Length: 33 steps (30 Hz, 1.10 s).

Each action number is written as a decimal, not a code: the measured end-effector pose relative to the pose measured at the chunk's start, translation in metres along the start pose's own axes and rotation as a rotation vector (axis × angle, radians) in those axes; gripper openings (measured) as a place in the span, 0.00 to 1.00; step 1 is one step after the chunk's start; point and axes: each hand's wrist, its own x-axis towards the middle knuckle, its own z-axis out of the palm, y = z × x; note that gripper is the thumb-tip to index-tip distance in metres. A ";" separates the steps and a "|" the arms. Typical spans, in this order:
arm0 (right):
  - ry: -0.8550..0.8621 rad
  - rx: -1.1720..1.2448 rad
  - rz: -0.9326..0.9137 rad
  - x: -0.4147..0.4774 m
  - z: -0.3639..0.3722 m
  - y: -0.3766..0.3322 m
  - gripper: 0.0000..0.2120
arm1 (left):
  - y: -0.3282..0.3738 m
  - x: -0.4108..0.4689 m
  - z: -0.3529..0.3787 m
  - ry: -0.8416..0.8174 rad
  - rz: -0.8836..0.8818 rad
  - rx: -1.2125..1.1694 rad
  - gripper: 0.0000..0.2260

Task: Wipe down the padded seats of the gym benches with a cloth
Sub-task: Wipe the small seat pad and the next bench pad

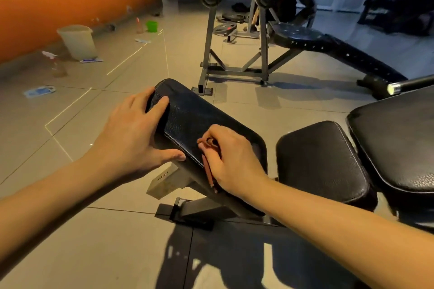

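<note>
Nearest the camera, two bare forearms reach forward over the tiled floor to the bench.

Far left, by the orange wall, a spray bottle (56,63) and a pale bucket (78,41) stand on the floor, well apart from the work.

The left hand (131,134) lies on the left end of the tilted black seat pad (195,112). Its fingers are spread and nearly straight across the top edge, and the thumb presses the near side. It grips nothing; it appears to be steadying the pad.

The cloth (207,171), reddish-brown and bunched, lies on the near stitched edge of the same pad, mostly hidden under the right hand (231,159). That hand's fingers are curled around the cloth and press it against the padding.

To the right are a second pad (321,159) and a larger backrest pad (399,138); neither hand touches them. A further bench (328,44) stands behind, beside a weight rack.

Step in hand, by judgement: wiping the first pad along its near edge. The other pads are not yet being wiped.

Next move, by judgement: draw the cloth across the pad top toward the left hand with steady downward pressure. Move the left hand clear so that the area beneath it can be wiped, then proceed rightward to the second pad.
</note>
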 end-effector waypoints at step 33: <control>0.047 -0.309 0.438 0.012 -0.017 0.096 0.08 | 0.002 -0.003 0.001 0.001 -0.010 -0.034 0.55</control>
